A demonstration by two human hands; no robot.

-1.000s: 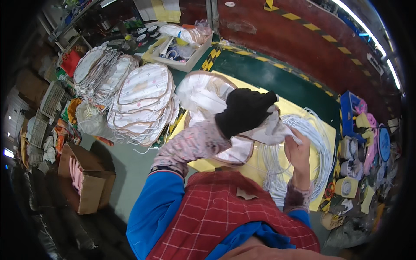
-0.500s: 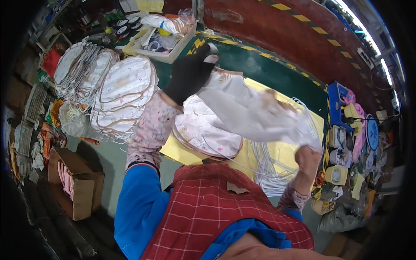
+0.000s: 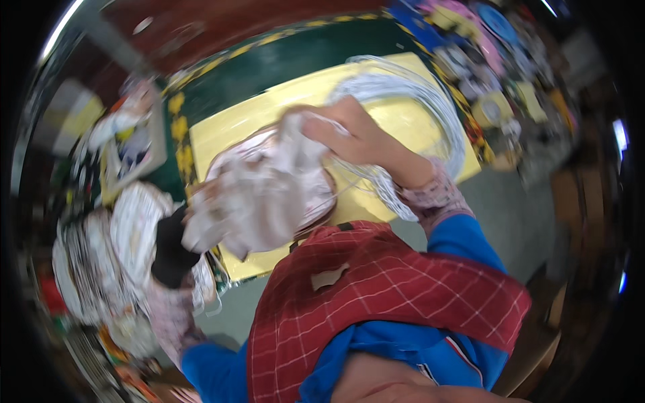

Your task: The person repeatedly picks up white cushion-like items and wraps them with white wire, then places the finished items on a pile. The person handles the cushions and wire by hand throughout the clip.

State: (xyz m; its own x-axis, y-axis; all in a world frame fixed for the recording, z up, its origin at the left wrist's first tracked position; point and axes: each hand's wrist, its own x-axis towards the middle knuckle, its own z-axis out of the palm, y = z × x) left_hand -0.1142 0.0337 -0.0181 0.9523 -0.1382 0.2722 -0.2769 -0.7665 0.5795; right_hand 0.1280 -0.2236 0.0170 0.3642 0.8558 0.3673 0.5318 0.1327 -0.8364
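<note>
I take the yellow board (image 3: 269,107) as my mark: the white cloth (image 3: 255,198) is above its near left part, bunched and blurred. I have the bare right hand (image 3: 356,138) over the middle of the board, thumb and fingers closed on the cloth's upper end. The left hand (image 3: 173,248), in a black glove, is just outside the board's left edge, by the cloth's lower end; its fingertips are lost in blur, so I cannot tell whether it grips. The cloth's long axis (as far as the folds let me judge) slants from the right hand toward the board's near left corner. From that hand the cloth lies leftward and toward the body, and most of its bulk looks nearer the glove. Beneath it on the board I see a pale oval pad (image 3: 319,201) with a brown edge, partly covered. A coil of white cord (image 3: 443,111) rests on the board's right part, and a pile of ovals (image 3: 131,221) sits beyond its left edge
</note>
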